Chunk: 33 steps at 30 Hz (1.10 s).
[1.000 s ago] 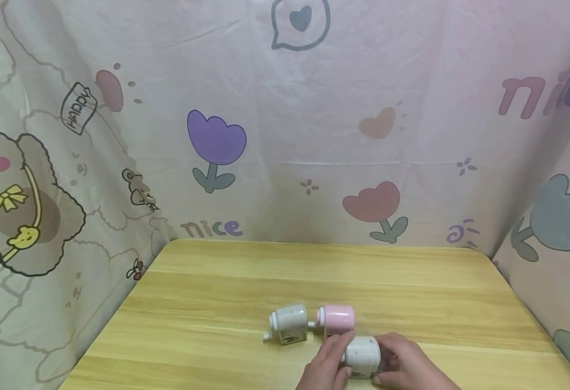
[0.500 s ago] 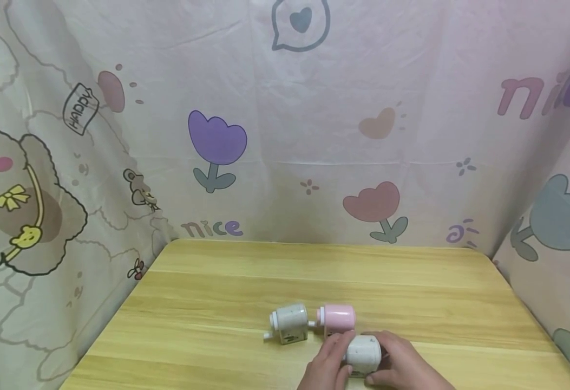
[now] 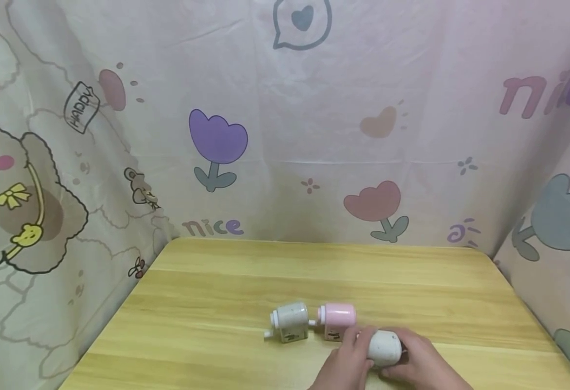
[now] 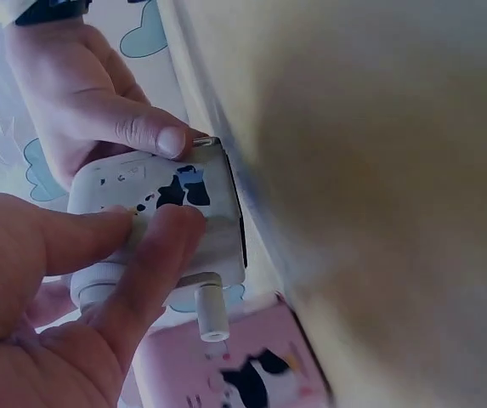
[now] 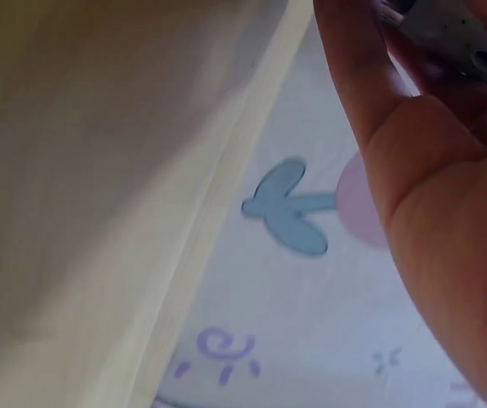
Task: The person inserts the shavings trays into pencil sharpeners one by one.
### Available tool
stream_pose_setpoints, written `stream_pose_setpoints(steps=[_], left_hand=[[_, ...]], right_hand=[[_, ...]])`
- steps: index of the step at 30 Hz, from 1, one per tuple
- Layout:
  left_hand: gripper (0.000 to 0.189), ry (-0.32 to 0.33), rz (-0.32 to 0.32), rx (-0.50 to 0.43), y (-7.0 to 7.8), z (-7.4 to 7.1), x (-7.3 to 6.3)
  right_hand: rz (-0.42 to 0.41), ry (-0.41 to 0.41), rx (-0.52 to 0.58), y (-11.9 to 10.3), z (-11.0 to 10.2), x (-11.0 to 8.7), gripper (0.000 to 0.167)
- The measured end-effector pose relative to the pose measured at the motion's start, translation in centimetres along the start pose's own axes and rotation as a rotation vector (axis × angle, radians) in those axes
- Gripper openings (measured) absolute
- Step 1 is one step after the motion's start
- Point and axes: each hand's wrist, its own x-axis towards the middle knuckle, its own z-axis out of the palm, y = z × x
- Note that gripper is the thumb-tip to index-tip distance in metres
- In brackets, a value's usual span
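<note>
Both hands hold a white hand-crank pencil sharpener [image 3: 384,348] near the front of the table. A black-and-white cow picture marks its side in the left wrist view, and a white crank handle [image 4: 212,313] sticks out. My left hand [image 3: 345,357] grips its left side, with thumb and a finger pressed on the pictured face. My right hand [image 3: 423,357] holds the opposite end, its thumb lying along the edge. In the right wrist view the sharpener's dark end [image 5: 455,38] is largely hidden by the right hand.
Just behind the hands stands a pink sharpener [image 3: 339,317], with a grey sharpener [image 3: 292,325] to its left. All are on a wood-grain table [image 3: 192,303]. Patterned cloth [image 3: 285,119] hangs around the back and sides.
Both hands have shifted right with the white sharpener, which has turned so that its rounded end faces more toward the head camera. More of the pink sharpener's front shows now.
</note>
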Motion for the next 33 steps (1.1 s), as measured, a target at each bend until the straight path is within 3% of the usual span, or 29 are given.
stream_pose_setpoints(steps=[4, 7, 12, 19, 28, 33], left_hand=[[0.058, 0.014, 0.075, 0.054, 0.6, 0.4, 1.6], [0.058, 0.011, 0.081, 0.055, 0.8, 0.7, 2.5], [0.055, -0.008, 0.003, -0.005, 0.7, 1.3, 3.4], [0.057, -0.043, -0.097, -0.048, 1.1, 1.4, 4.4], [0.065, -0.045, -0.1, 0.02, 1.3, 1.5, 4.2], [0.07, -0.047, -0.086, 0.001, 1.4, -0.4, 3.1]], right_hand=[[0.129, 0.036, -0.036, 0.5, -1.3, -0.4, 0.063], [0.191, 0.062, -0.05, 0.8, -1.7, -0.6, 0.067], [0.258, 0.085, -0.004, 0.8, -1.8, -0.6, 0.073], [0.321, 0.041, 0.014, 1.0, -2.0, -0.3, 0.073], [0.316, 0.0, 0.032, 1.5, -2.4, -0.7, 0.07], [0.362, 0.051, -0.073, 1.3, -3.2, -1.4, 0.062]])
